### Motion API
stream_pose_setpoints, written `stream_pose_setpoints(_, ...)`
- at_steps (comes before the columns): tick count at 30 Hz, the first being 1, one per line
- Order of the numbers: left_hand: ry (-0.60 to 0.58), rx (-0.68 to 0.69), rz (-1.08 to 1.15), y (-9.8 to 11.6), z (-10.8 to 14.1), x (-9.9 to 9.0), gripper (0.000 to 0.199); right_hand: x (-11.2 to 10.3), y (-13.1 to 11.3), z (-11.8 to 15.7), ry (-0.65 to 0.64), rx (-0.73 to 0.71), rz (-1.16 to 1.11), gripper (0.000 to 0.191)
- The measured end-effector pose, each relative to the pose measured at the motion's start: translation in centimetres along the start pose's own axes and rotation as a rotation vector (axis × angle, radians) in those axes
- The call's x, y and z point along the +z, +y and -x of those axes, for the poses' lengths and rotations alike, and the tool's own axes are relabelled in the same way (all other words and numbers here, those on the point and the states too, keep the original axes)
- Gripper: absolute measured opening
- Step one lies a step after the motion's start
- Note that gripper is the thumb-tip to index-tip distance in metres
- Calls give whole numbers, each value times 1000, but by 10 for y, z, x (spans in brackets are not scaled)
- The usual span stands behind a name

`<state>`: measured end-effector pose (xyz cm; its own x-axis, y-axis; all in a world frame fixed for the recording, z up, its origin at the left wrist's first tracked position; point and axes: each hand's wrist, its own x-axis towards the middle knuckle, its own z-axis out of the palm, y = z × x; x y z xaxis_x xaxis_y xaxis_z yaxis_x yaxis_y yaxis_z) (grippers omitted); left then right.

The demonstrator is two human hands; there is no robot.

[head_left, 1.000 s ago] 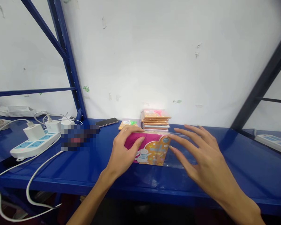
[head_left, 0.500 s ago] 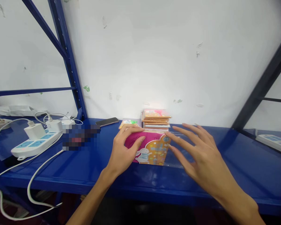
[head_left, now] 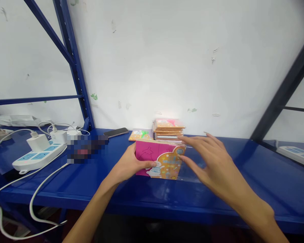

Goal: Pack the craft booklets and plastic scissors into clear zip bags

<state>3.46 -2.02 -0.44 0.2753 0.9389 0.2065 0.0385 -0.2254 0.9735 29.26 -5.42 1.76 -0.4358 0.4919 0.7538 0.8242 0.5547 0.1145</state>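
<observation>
Here, the left hand (head_left: 129,164) is closed on a flat magenta-and-orange paper booklet (head_left: 168,163) with a white rabbit print, its thumb lying upon the front; the right hand (head_left: 215,165) has thumb and index finger at the booklet's right edge, but whether they pinch it I cannot tell; a clear plastic sleeve (head_left: 190,178) extends rightward; the booklet is upright over a glossy blue table (head_left: 91,184), before a stack of orange-edged flat packets (head_left: 169,126); farther left lies a black slim phone (head_left: 116,132).
</observation>
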Motion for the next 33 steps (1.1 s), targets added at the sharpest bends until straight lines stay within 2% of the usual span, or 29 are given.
stream_pose_setpoints(3, 48, -21, -51, -1, -1, 1, 48, 1, 3, -10, -101, 22, 17, 59)
stream_pose_setpoints(7, 81, 51, -121, 4, 2, 5, 42, -3, 8, -27, -250, 1, -41, 42)
stream_pose_setpoints(11, 232, 268, -308, 18, 12, 8, 31, -14, 7, -42, -321, -12, -206, 18)
stream_pose_setpoints(14, 379, 461, -497, 26, 21, 13, 23, -19, 3, -45, -295, 72, -355, 20)
stream_pose_setpoints(16, 564, 622, -579, 27, 24, 18, 37, -16, 0, -44, -209, 194, -469, 22)
stream_pose_setpoints(18, 770, 764, -576, 27, 25, 20, 63, -9, -1, -42, -99, 359, -618, 25)
stream_pose_setpoints(20, 856, 790, -483, 28, 24, 20, 84, 0, -2, -39, 4, 510, -818, 25)
stream_pose_setpoints(22, 753, 693, -315, 29, 23, 17, 89, 10, -3, -37, 80, 598, -1047, 27)
stream_pose_setpoints(25, 372, 412, 8, 32, 22, 13, 78, 24, -8, -33, 116, 657, -1321, 35)
stream_pose_setpoints(27, 186, 262, 168, 32, 20, 12, 66, 31, -12, -30, 98, 685, -1411, 40)
stream_pose_setpoints(29, 160, 233, 237, 30, 18, 12, 60, 35, -15, -27, 51, 687, -1459, 44)
stream_pose_setpoints(33, 254, 302, 240, 27, 16, 11, 55, 39, -18, -25, -10, 679, -1453, 43)
